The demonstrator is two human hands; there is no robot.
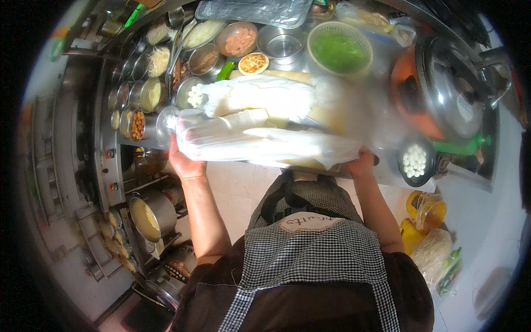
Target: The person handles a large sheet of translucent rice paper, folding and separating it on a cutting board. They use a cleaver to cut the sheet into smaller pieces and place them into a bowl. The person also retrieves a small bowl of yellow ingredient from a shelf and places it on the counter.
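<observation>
My left hand point(188, 166) grips the left end of a long bundle in thin white wrapping point(265, 145), with the fingers partly hidden behind it. At the opposite end my right hand point(361, 164) is closed on the gathered wrapping. The bundle spans the front edge of the steel counter point(386, 166). Behind it lies a second white cloth or sheet point(265, 93), overexposed by the light. Whether the wrapping is plastic or cloth I cannot tell.
A round flatbread point(254, 63), a green pepper point(225, 70) and a basket of shredded greens point(365, 68) stand behind. Several steel ingredient containers point(151, 94) line the left. A lidded orange pot point(408, 95) and a black bowl of white balls point(417, 181) are at right.
</observation>
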